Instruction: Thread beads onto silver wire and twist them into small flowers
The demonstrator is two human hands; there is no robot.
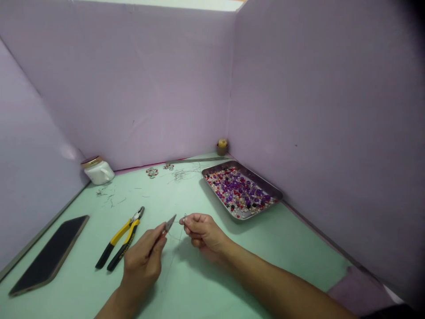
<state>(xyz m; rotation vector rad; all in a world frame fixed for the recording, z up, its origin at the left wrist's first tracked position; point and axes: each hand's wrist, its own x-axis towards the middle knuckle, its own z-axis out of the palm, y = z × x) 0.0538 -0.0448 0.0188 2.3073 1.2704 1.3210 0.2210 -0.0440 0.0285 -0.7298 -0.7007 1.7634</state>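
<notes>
My left hand (pixel 142 257) is closed around small pointed pliers (pixel 170 222); their grey tapered jaws stick out past the fingers, and a bit of red shows at the grip. Facing it, my right hand (pixel 205 232) pinches a thin wire (pixel 181 232) between thumb and forefinger. A small loop or bead stands at those fingertips, too small to make out. Fine wire runs across the gap towards the plier jaws and hangs below; whether the jaws grip it I cannot tell. Left of my left hand lie yellow and black combination pliers (pixel 124 237), handles spread.
Right of centre stands a metal tray (pixel 212 195) of mixed beads. Beaded pieces (pixel 152 173), tangled wire (pixel 179 175) and straight rods (pixel 195 160) lie at the back. Wire scraps (pixel 111 199), a white lidded mug (pixel 99 173) and a dark flat slab (pixel 49 257) are left; a small yellow-topped pot (pixel 222 147) stands in the far corner.
</notes>
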